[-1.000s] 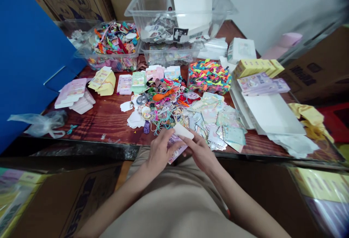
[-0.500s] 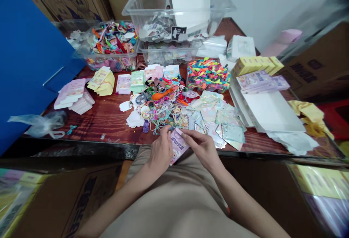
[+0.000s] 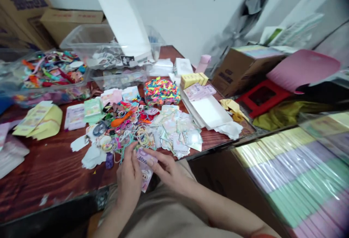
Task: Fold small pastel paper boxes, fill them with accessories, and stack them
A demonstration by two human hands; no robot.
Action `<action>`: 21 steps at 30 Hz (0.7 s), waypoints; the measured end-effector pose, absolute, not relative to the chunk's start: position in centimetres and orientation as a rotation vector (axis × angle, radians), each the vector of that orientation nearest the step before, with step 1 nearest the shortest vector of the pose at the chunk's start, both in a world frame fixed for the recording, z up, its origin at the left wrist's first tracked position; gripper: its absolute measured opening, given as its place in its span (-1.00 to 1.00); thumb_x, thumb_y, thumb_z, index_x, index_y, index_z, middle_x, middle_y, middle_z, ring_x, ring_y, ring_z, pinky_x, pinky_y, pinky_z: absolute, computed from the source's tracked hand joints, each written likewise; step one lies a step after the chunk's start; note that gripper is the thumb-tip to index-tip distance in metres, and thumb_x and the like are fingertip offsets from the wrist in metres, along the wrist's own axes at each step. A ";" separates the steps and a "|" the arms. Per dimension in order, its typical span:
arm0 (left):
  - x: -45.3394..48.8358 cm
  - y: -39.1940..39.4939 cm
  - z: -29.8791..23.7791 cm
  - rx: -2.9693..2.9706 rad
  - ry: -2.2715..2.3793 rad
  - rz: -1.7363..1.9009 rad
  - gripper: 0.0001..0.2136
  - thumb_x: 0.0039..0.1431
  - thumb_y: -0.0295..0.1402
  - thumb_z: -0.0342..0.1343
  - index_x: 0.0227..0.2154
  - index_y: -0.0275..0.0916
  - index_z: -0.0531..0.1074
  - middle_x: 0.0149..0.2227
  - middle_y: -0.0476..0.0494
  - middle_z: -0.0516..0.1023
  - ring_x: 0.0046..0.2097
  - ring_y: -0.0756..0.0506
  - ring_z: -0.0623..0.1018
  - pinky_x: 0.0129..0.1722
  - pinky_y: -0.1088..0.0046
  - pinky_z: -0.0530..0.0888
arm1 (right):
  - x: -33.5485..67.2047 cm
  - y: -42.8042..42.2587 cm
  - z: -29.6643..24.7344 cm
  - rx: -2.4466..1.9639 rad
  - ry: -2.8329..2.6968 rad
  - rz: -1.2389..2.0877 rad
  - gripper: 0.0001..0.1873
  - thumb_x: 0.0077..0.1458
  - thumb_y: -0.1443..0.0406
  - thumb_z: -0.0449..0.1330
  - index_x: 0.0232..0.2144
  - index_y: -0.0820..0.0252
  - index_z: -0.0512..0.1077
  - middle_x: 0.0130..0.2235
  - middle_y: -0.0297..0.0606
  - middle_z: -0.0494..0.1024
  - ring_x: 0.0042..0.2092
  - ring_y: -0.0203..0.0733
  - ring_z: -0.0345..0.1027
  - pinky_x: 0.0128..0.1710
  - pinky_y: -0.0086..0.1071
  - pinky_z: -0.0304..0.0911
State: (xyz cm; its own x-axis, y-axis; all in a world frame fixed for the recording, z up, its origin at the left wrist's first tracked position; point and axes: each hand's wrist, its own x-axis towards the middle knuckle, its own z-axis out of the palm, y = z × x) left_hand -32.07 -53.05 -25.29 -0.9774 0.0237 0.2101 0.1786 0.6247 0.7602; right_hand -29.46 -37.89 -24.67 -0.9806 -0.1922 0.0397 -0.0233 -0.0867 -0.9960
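Head view shows a long reddish wooden table (image 3: 40, 172), and beside it on the right stands a big box of wrapped lilac, green and yellow packets (image 3: 294, 172), while a clear plastic bin of colourful ribbons (image 3: 51, 98) sits at the far left of the table. Near the table's front edge, just past a loose heap of thin rubber bands (image 3: 143, 138), the left hand (image 3: 128, 178) and the right hand (image 3: 170, 170) are close together and clamp from two sides a small lilac printed packet (image 3: 145, 169), which stands tilted above the person's lap, and the fingers of both hands are touching its edges
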 end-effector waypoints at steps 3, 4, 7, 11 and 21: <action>-33.0 -51.6 -24.4 -0.196 -2.622 -1.381 -0.67 0.40 -0.22 -0.19 0.07 -0.17 0.33 -0.01 -0.24 0.56 -0.03 -0.17 0.59 -0.11 0.27 0.54 | -30.3 -36.7 -23.7 -0.229 2.149 -2.242 -0.58 0.29 0.06 0.10 0.15 -0.10 0.42 0.14 -0.36 0.51 0.17 -0.14 0.38 0.23 -0.18 0.25; -33.3 -51.0 -24.2 -0.261 -2.608 -1.430 -0.66 0.39 -0.19 -0.18 0.10 -0.18 0.30 0.03 -0.26 0.54 0.01 -0.18 0.58 -0.07 0.24 0.53 | -30.7 -36.2 -23.3 -0.215 2.180 -2.251 -0.58 0.29 0.06 0.10 0.14 -0.07 0.43 0.12 -0.33 0.53 0.14 -0.13 0.40 0.20 -0.19 0.27; -34.1 -49.2 -23.5 -0.489 -2.629 -1.464 -0.41 0.24 -0.08 0.07 0.25 -0.19 0.12 0.16 -0.35 0.42 0.10 -0.26 0.53 -0.03 0.18 0.53 | -31.9 -34.0 -22.2 -0.186 2.244 -2.260 -0.57 0.30 0.03 0.08 0.10 0.00 0.46 0.08 -0.29 0.56 0.06 -0.14 0.46 0.10 -0.24 0.35; -35.5 -46.8 -22.5 -0.605 -2.725 -1.341 -0.06 -0.09 -0.11 0.36 0.32 -0.13 0.00 0.25 -0.36 0.31 0.13 -0.33 0.49 -0.05 0.16 0.54 | -34.0 -29.3 -21.6 -0.338 2.347 -2.158 -0.46 0.32 -0.07 -0.06 0.07 0.06 0.49 -0.01 -0.21 0.59 -0.03 -0.15 0.47 -0.02 -0.26 0.39; -42.4 -40.3 -21.3 -1.056 -2.691 -1.342 -0.24 0.02 -0.31 0.19 0.29 -0.25 0.04 0.27 -0.35 0.27 0.25 -0.29 0.36 0.22 0.09 0.35 | -45.2 -11.9 -26.2 1.161 3.126 -1.468 -0.57 0.10 0.30 0.15 0.01 0.34 0.51 -0.26 -0.06 0.64 -0.20 -0.03 0.52 -0.05 -0.16 0.37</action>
State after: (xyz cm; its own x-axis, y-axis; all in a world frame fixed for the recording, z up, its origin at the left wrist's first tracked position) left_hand -42.43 -40.30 -21.33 -0.7795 0.5784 0.2405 0.5402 0.4263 0.7256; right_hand -45.24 -11.94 -26.22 -0.6858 0.7071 0.1723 0.3191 0.5048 -0.8021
